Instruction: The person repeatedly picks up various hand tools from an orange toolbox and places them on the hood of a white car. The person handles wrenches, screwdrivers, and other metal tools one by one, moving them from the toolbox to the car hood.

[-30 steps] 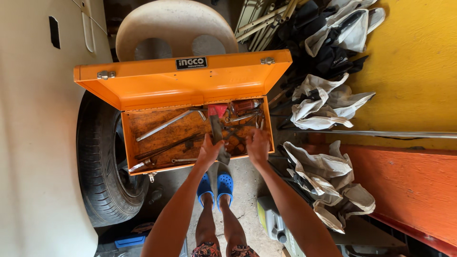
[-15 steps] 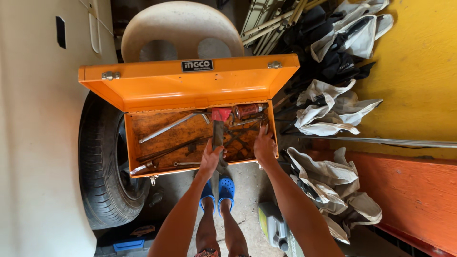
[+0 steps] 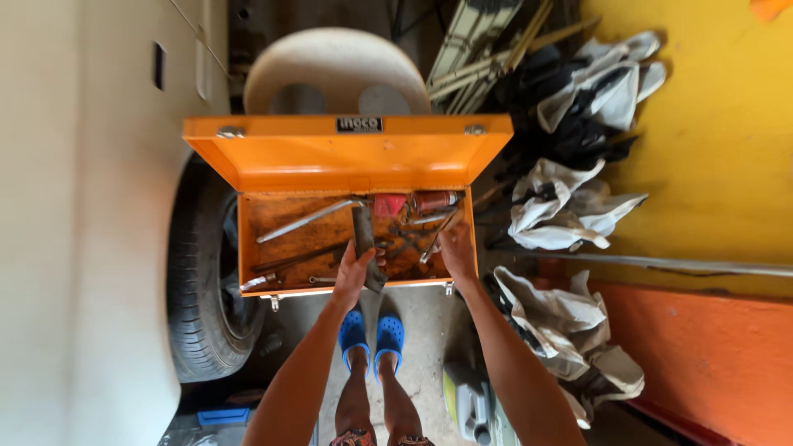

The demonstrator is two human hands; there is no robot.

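Head view, left hand (image 3: 355,272) gripping flat bar (image 3: 363,239) over orange toolbox (image 3: 264,248) front rim, right hand (image 3: 457,252) loosely open inside.

You are in a garage or home workshop. Evidence: open orange metal toolbox (image 3: 273,157) holding wrenches, car tyre (image 3: 202,330) under pale bodywork at your left, bare concrete floor (image 3: 429,330), piled cloth bags (image 3: 570,314) against yellow wall (image 3: 719,149).
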